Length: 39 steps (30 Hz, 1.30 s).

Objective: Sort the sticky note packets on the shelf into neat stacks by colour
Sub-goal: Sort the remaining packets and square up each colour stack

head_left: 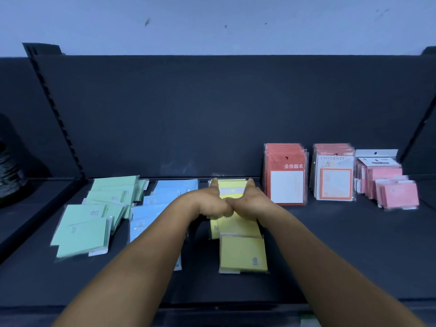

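Both hands, left hand [210, 201] and right hand [251, 201], clasp flat yellow plastic-wrapped sticky note packets [232, 188] at 12 o'clock on dark shelf [342, 251]. Light, probably slippery; I should take them by side edges.

six packet piles [243, 252], two hands [208, 202]

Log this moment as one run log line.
step: squaring yellow packets | left hand: gripping yellow | right hand: gripping yellow | green packets: loose

Dim, bluish light, soft overall focus, wide-angle bending at the edges, faint glare on the plastic-wrapped packets [286, 175].
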Available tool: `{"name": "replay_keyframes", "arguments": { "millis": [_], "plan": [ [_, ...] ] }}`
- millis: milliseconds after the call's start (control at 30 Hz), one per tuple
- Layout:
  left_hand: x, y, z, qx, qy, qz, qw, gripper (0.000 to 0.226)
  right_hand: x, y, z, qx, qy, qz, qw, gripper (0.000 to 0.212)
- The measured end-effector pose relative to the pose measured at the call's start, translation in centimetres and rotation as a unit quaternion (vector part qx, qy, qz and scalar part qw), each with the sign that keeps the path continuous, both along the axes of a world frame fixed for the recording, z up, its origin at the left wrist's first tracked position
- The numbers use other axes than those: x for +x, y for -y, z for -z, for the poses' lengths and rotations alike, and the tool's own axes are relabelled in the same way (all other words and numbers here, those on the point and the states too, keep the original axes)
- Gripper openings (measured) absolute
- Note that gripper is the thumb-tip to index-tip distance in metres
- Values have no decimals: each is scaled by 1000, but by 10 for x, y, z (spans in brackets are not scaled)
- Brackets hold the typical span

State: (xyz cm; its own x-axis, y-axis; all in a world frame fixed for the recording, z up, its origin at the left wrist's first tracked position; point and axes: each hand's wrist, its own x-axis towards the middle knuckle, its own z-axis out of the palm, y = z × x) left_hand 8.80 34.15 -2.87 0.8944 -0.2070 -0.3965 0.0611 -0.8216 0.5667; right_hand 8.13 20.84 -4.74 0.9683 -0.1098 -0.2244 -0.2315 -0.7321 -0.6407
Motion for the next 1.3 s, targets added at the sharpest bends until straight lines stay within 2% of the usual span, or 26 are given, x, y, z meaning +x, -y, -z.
{"name": "replay_keyframes", "arguments": {
  "millis": [167,300,433,533,600,633,800,967,1200,1300],
  "plan": [
    [10,0,7,-28,-8,-44,999,127,4,3,1,15,-3,6,1000,106],
    [14,0,11,-40,-5,-58,998,133,7,8,4,34,-1,22,999,110],
    [11,-2,18,-105,1,-78,991,134,8,4,6,63,17,31,997,111],
    [7,-1,22,-150,15,-84,985,106,8,3,9,96,47,42,993,105],
    [5,0,23,-163,37,-85,982,115,6,4,10,108,60,45,991,102],
    [3,-1,22,-158,45,-86,983,122,5,5,10,109,61,42,991,105],
    [-6,-3,24,-169,61,-86,980,127,3,8,10,132,52,17,990,127],
    [-10,-2,23,-177,67,-91,978,130,2,11,11,159,60,12,985,122],
    [-21,-3,25,-270,140,-94,948,134,-8,11,5,210,173,-34,962,116],
    [-27,-1,23,-292,177,-87,936,133,-10,15,2,223,194,-40,954,114]
  ]
}}
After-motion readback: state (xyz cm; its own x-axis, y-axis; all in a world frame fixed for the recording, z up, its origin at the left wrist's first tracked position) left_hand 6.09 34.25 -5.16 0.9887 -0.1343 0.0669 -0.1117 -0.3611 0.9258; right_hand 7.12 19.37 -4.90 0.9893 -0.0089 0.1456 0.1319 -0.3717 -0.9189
